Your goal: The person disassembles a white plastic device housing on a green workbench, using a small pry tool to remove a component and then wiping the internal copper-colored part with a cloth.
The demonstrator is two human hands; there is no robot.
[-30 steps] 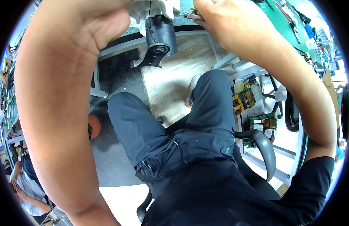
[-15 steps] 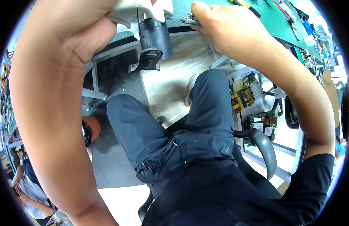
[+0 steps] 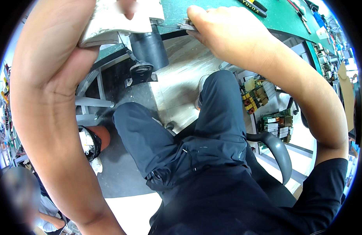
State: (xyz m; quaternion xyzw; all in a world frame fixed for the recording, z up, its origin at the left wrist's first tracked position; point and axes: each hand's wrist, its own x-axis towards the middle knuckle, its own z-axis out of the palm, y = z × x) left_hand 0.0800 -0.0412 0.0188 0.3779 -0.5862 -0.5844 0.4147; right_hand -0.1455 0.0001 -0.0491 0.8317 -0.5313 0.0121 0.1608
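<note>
At the top of the view, my left hand (image 3: 65, 43) is closed round a white plastic housing (image 3: 122, 21), one fingertip showing on top. A black cylinder (image 3: 151, 51) hangs below the housing, with a dark curved piece (image 3: 141, 72) and a short wire beside it. My right hand (image 3: 231, 33) is closed on a thin metal tool (image 3: 185, 26) with several flat grey parts at the grip. The tool's slim tip points left and reaches the housing's right edge; whether it goes inside cannot be seen.
A green-topped workbench (image 3: 220, 3) runs along the far side, with black-and-yellow handled pliers (image 3: 256, 7) on it. Circuit boards (image 3: 276, 127) sit on a rack at right, near the chair's armrest (image 3: 276, 154). An orange bin (image 3: 104, 137) with a black liner stands at left. Another person (image 3: 46, 213) is at lower left.
My left hand has shifted left and turned the housing, so more of its white surface shows. The dark curved piece swung left. My right hand moved slightly left with the tool.
</note>
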